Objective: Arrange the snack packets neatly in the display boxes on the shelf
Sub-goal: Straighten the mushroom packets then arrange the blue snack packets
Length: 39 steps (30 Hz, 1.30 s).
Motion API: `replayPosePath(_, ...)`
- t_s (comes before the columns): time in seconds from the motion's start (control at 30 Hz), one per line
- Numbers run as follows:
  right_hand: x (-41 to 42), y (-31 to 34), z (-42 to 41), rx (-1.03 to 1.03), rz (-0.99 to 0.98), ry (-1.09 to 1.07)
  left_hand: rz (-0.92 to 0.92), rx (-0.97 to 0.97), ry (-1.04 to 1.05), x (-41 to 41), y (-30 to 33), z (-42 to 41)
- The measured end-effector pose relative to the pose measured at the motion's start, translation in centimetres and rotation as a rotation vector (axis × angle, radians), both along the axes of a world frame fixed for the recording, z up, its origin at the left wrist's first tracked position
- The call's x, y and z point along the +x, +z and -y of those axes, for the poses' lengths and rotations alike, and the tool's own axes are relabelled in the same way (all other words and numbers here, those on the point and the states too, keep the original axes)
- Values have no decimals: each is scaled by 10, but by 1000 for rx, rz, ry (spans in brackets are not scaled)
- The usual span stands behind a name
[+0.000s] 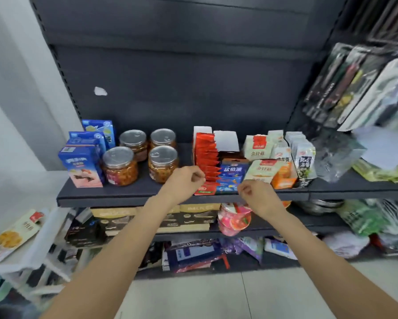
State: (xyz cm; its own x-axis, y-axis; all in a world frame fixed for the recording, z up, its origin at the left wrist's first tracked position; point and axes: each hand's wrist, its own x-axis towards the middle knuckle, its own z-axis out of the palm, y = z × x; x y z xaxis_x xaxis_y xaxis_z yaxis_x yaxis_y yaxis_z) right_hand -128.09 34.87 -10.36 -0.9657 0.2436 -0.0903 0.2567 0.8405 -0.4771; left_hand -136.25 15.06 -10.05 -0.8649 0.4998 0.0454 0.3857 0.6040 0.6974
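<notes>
Seemingly empty hands (188, 178), packets (206, 157) blurred

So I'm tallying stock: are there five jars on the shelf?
No, four jars stand there, two in front and two behind, between the blue cartons and the red packets.
</notes>
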Motion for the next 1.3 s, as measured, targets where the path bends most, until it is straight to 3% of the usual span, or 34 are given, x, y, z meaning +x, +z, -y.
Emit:
replayPosePath(0.13, -13, 2, -83, 26, -49, 45, 33, 25, -19, -4, 0, -78)
replayPosePath(0.4, -60, 7, -197, 36, -208, 130, -175, -52, 135, -28, -7, -173)
replayPosePath(0.53, -81, 3, -207, -24, -144, 224, -207, -242, 122, -40, -13, -185)
replayPosePath(0.63, -93, -4, -205, -83, 31, 355, -169, -352, 77, -51, -17, -188)
replayPosePath(0.73, -104, -9, -205, 24, 111, 424, -114, -420, 96, -59, -19, -191)
replayPosePath(0.87, -108, -7, -203, 183, 45, 440, -73, -396, 161, -67, -18, -187)
replayPosePath(1.0, -114, -3, -202, 66, -68, 318, -76, -381, 172, -68, -17, -186)
replayPosePath(1.17, -119, -3, -215, -138, -27, 389, -68, -393, 164, -73, -19, -187)
replayPosePath(1.3, -124, -3, -224, -96, -120, 328, -86, -421, 153, -76, -20, -190)
